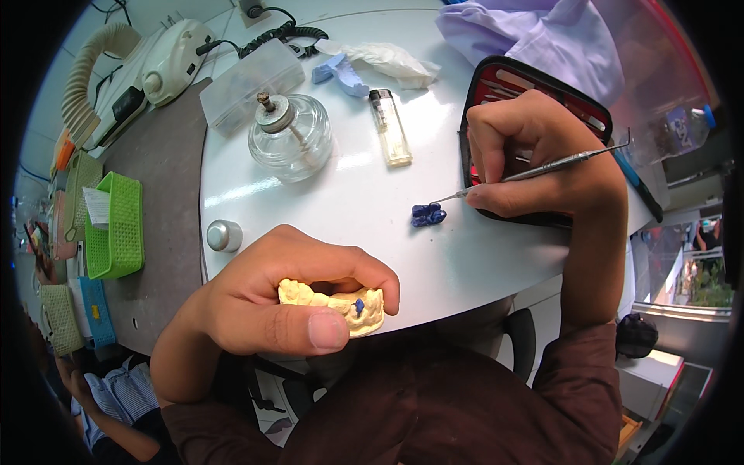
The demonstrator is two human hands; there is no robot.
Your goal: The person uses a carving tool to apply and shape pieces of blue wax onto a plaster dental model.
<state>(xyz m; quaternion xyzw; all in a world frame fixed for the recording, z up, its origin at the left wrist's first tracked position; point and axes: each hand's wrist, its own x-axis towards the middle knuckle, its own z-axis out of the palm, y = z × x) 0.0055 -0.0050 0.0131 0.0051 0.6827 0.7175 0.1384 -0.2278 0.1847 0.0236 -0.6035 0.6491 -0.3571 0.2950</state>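
Note:
Between the thumb and fingers of my left hand (271, 291) is a yellow dental cast (367, 312) of teeth, held at the table's front edge. A small bit of dark blue wax (359, 307) sits on one spot of the cast. My right hand (535, 159) grips a thin metal dental wax carver (546, 167) like a pen. The carver's lower tip meets or nearly meets a lump of dark blue wax (428, 215) lying on the white table; its other, hooked end points up to the right.
A glass spirit lamp (291, 139), a clear lighter (390, 128) and a metal cap (224, 235) stand or lie on the white table (349, 201). Beneath my right hand is an opened instrument case (474, 93). Farther back are a plastic box (252, 85) and purple cloth (535, 35). A green basket (116, 225) stands left.

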